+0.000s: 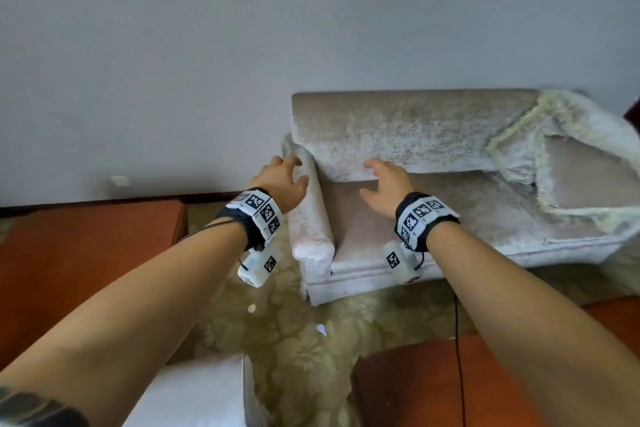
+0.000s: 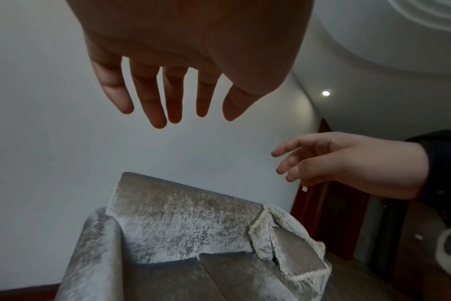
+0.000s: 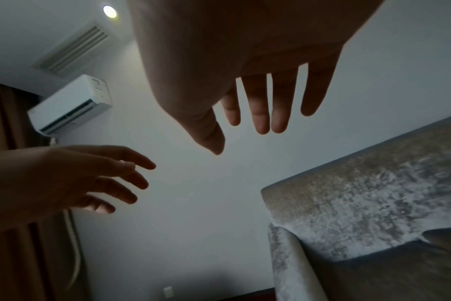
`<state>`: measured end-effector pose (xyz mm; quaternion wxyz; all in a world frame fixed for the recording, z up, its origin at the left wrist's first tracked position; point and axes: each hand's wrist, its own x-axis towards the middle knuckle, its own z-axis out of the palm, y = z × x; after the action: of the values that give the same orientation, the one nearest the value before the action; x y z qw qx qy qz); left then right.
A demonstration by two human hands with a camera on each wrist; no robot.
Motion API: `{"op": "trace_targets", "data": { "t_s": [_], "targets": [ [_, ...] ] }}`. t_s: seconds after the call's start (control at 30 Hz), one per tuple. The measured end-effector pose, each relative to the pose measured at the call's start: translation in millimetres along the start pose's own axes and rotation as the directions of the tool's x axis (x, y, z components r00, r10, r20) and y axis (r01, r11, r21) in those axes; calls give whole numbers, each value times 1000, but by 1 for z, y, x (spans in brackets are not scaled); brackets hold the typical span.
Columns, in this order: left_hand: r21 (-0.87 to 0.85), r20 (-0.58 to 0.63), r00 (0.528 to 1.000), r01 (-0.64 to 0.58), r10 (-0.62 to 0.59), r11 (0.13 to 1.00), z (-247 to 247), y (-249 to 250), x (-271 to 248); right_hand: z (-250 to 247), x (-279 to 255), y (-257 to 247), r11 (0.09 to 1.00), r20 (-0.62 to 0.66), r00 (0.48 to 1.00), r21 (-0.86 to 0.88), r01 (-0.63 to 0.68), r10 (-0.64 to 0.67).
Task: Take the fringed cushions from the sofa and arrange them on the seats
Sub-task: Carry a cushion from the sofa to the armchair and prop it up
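Observation:
A pale velvet sofa (image 1: 408,135) stands against the wall. Fringed cushions (image 1: 568,163) lean in a pile at its right end, also seen in the left wrist view (image 2: 291,250). My left hand (image 1: 287,177) hovers over the sofa's left armrest (image 1: 311,218), fingers spread and holding nothing (image 2: 173,97). My right hand (image 1: 384,184) hangs above the left seat (image 1: 367,229), fingers straight and empty (image 3: 265,106). Both hands are well to the left of the cushions.
A red-brown wooden table (image 1: 86,260) sits left of the sofa and another wooden piece (image 1: 415,388) is at the lower right. A white block (image 1: 204,392) lies near my feet. Patterned carpet (image 1: 304,340) covers the floor. An air conditioner (image 3: 70,103) hangs on the wall.

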<state>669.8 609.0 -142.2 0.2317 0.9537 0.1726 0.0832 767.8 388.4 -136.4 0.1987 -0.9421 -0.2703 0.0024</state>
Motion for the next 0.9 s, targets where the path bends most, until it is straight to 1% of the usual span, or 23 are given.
{"op": "trace_targets", "data": {
  "t_s": [0.1, 0.2, 0.33, 0.43, 0.57, 0.7, 0.9],
  "targets": [
    [50, 23, 996, -82, 80, 995, 5, 17, 57, -13, 36, 21, 995, 3, 998, -64, -70, 70],
    [67, 44, 983, -184, 181, 981, 18, 40, 110, -24, 70, 51, 984, -27, 988, -94, -153, 151],
    [65, 81, 962, -265, 260, 962, 49, 69, 179, -35, 112, 97, 967, -46, 970, -78, -240, 237],
    [94, 131, 950, -298, 285, 950, 75, 92, 232, -41, 146, 137, 957, -64, 957, -50, -285, 281],
    [137, 136, 933, -352, 334, 926, 96, 133, 300, -56, 193, 189, 937, -72, 934, 9, -350, 350],
    [89, 122, 908, -412, 400, 907, 111, 170, 362, -76, 236, 233, 922, -100, 917, 11, -387, 386],
    [4, 157, 868, -478, 472, 878, 149, 227, 441, -97, 285, 297, 887, -139, 879, -2, -461, 457]
  ]
}}
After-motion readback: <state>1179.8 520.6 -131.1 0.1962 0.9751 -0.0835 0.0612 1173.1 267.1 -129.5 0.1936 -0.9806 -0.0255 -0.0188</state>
